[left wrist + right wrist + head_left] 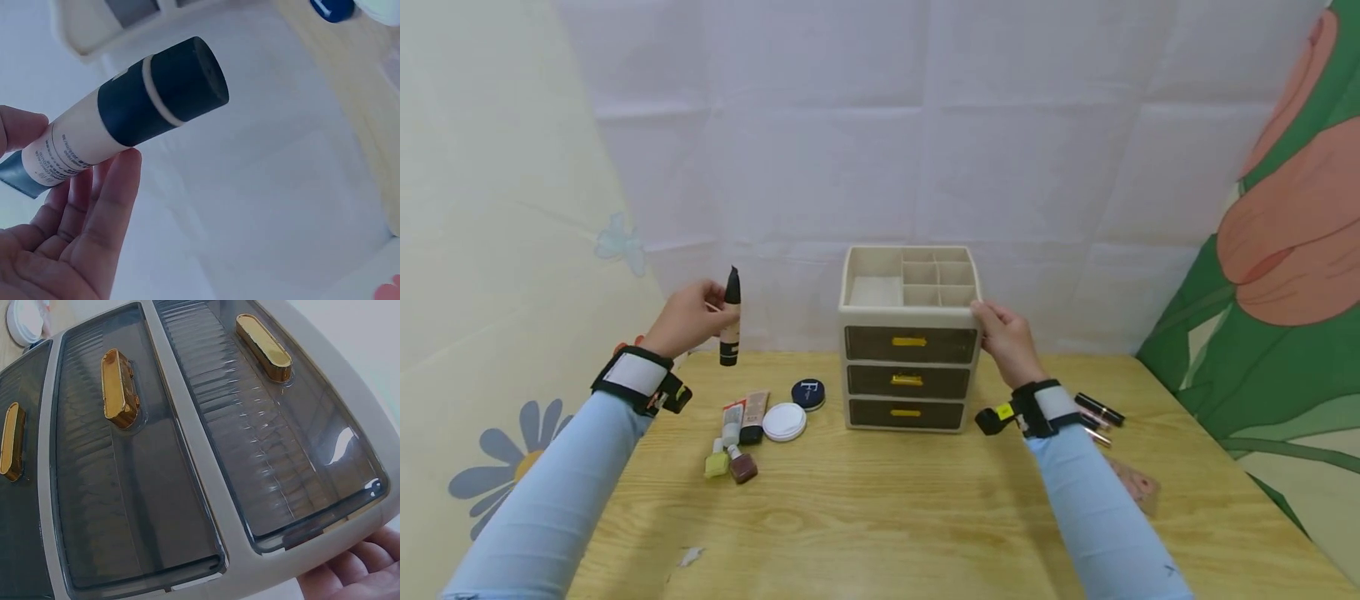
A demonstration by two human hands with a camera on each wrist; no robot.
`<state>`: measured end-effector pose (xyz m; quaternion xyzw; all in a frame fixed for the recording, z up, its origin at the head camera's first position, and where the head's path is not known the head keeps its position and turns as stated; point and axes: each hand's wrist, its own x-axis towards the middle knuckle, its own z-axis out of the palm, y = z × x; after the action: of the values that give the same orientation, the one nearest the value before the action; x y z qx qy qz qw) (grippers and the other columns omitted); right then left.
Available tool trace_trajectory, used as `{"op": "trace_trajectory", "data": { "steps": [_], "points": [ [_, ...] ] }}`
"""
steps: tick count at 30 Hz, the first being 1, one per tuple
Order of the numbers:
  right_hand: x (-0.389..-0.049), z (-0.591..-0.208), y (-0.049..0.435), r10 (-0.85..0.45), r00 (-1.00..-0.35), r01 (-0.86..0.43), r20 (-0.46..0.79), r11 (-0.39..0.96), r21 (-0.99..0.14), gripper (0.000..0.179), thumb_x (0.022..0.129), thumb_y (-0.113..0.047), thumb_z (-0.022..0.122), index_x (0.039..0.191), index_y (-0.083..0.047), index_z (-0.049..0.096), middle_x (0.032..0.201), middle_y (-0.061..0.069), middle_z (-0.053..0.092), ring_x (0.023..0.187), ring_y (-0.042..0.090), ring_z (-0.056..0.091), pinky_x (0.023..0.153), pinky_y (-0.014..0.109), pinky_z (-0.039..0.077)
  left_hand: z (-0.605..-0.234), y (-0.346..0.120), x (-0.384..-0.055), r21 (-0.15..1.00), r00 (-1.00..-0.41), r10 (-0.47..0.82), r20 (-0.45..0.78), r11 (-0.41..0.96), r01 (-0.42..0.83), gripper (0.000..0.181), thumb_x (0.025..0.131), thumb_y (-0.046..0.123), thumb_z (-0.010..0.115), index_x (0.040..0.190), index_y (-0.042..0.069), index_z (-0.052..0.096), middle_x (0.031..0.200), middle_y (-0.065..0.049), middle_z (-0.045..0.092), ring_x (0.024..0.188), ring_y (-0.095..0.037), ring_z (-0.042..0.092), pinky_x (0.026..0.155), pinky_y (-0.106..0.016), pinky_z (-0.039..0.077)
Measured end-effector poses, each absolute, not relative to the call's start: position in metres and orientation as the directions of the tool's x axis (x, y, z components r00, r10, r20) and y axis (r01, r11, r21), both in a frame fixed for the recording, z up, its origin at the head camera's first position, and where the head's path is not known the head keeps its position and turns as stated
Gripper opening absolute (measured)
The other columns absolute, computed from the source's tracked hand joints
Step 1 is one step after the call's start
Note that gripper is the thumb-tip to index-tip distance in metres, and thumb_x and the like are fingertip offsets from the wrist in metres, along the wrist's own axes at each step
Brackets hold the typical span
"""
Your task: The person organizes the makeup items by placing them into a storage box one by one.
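My left hand (696, 315) pinches a beige squeeze tube (730, 321) with a black cap and black crimped end, held upright above the table at the left. In the left wrist view the tube (81, 128) lies between thumb and fingers, its black cap away from the palm. My right hand (1009, 337) rests on the upper right corner of a cream drawer organizer (910, 317), thumb at the top rim. Its three dark drawers with gold handles (119, 387) are closed, and the divided top tray holds nothing visible. In the right wrist view, curled fingers (350, 569) touch the organizer's side.
Left of the organizer lie two tubes (754, 417), a white round compact (784, 422), a dark round compact (808, 394) and two nail polish bottles (742, 467). Black and pink cosmetic sticks (1100, 409) and a pink flat case (1135, 485) lie by the right forearm.
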<state>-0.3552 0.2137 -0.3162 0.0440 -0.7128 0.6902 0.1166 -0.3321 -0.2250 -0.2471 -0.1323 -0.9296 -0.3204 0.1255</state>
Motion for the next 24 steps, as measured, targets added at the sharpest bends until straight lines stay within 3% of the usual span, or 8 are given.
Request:
{"op": "trace_trajectory", "data": {
  "steps": [9, 19, 24],
  "points": [
    [-0.355, -0.316, 0.208, 0.101, -0.971, -0.215, 0.216, 0.019, -0.976, 0.06, 0.097, -0.039, 0.056, 0.141, 0.002, 0.047, 0.132, 0.022, 0.052, 0.099, 0.011, 0.059, 0.086, 0.024, 0.05, -0.202, -0.191, -0.335, 0.551, -0.895, 0.26, 0.362, 0.715, 0.431, 0.033, 0.093, 0.016, 0.061, 0.114, -0.008, 0.051, 0.105, -0.022, 0.058, 0.086, -0.03, 0.063, 0.074, -0.04, 0.054],
    [-0.351, -0.319, 0.207, 0.107, -0.961, -0.257, 0.255, 0.0, -0.966, 0.057, 0.098, -0.034, 0.056, 0.135, 0.009, 0.051, 0.097, -0.003, 0.063, 0.087, 0.005, 0.06, 0.078, 0.02, 0.051, -0.161, -0.146, -0.341, 0.603, -0.88, 0.326, 0.344, 0.642, 0.474, 0.032, 0.09, 0.019, 0.062, 0.113, -0.001, 0.052, 0.107, -0.016, 0.058, 0.096, -0.029, 0.062, 0.086, -0.043, 0.05],
    [-0.349, -0.321, 0.207, 0.125, -0.962, -0.246, 0.244, 0.001, -0.969, 0.056, 0.098, -0.033, 0.055, 0.135, 0.008, 0.051, 0.1, -0.001, 0.063, 0.088, 0.005, 0.059, 0.08, 0.021, 0.05, -0.15, -0.122, -0.348, 0.625, -0.871, 0.353, 0.342, 0.606, 0.492, 0.03, 0.09, 0.018, 0.064, 0.111, -0.001, 0.052, 0.106, -0.016, 0.057, 0.096, -0.028, 0.062, 0.086, -0.041, 0.052]
  ]
}}
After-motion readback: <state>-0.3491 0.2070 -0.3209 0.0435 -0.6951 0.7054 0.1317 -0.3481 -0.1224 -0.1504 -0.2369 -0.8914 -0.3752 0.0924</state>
